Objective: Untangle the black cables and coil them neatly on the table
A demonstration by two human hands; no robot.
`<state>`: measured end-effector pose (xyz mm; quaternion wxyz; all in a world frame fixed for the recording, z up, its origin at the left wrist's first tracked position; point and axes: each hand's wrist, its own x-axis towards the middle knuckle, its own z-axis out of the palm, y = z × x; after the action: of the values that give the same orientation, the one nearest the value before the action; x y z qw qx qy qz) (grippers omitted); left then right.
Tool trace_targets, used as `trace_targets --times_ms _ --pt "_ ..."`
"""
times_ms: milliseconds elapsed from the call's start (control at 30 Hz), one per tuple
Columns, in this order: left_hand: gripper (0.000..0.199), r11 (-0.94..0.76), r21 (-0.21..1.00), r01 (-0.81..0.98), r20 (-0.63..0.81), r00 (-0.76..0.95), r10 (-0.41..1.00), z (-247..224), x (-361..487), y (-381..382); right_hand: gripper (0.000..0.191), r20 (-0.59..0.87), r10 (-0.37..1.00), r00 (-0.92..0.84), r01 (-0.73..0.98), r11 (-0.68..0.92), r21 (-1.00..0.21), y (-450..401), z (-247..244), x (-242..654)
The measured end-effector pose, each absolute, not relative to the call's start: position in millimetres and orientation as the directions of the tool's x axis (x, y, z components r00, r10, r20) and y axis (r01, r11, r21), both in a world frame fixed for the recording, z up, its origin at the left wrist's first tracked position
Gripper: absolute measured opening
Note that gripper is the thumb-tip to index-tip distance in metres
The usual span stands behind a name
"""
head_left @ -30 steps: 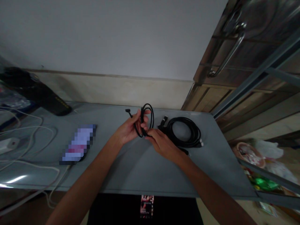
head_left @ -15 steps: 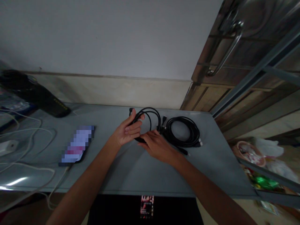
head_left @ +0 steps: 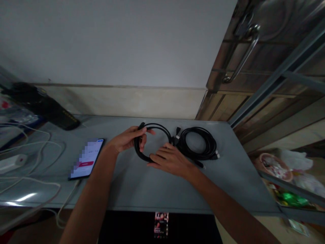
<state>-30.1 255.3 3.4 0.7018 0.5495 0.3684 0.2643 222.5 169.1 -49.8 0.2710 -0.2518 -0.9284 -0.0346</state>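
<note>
Between my hands is a black cable (head_left: pixel 141 154) wound into a loose loop, held just above the grey tabletop (head_left: pixel 152 189). My left hand (head_left: pixel 128 138) grips the loop's upper left, thumb on top, close to a black connector (head_left: pixel 141 125). Lower on the ring, my right hand (head_left: pixel 169 159) has its fingers closed around the cable. A second coil of black cable (head_left: pixel 212 144) lies flat to the right, with plug ends sticking out. Some connectors (head_left: pixel 177 132) sit between the two coils, and I cannot tell which coil each belongs to.
A lit phone (head_left: pixel 87 159) lies at the left, a white cord running from it. Beyond it are white cables, a white power strip (head_left: pixel 12 163) and a black bottle (head_left: pixel 50 108). At the right rise a metal frame (head_left: pixel 269 84) and a pink basket (head_left: pixel 274 166).
The held cable has opened into a wider, rounder loop. My left hand has moved left and its grip has shifted along the cable; my right hand stays near the same spot.
</note>
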Motion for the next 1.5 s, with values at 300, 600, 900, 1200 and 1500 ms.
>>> trace_targets --times_ms 300,600,900,1200,1500 --pt "0.062 -0.072 0.958 0.278 0.024 0.173 0.985 -28.8 -33.4 279.1 0.033 0.428 0.462 -0.777 0.448 0.883 -0.14 173.6 -71.3 216.6" --pt "0.04 -0.324 0.865 0.383 0.164 0.395 0.904 -25.9 -16.6 270.9 0.046 0.451 0.551 -0.702 0.423 0.832 -0.358 172.4 -69.3 224.3" --pt "0.021 -0.433 0.783 0.446 0.212 0.464 0.86 -37.9 -21.9 275.3 0.022 0.623 0.631 -0.462 0.454 0.772 -0.445 183.2 -62.4 238.2" --pt "0.024 -0.499 0.676 0.543 0.284 0.434 0.855 -47.7 -35.4 287.4 0.051 0.58 0.771 -0.265 0.759 0.538 -0.367 175.2 -39.5 303.8" --pt "0.02 -0.58 0.531 0.617 0.425 0.398 0.813 -31.0 -17.5 251.1 0.036 0.428 0.859 -0.281 0.906 0.384 -0.176 117.3 -97.6 350.3"
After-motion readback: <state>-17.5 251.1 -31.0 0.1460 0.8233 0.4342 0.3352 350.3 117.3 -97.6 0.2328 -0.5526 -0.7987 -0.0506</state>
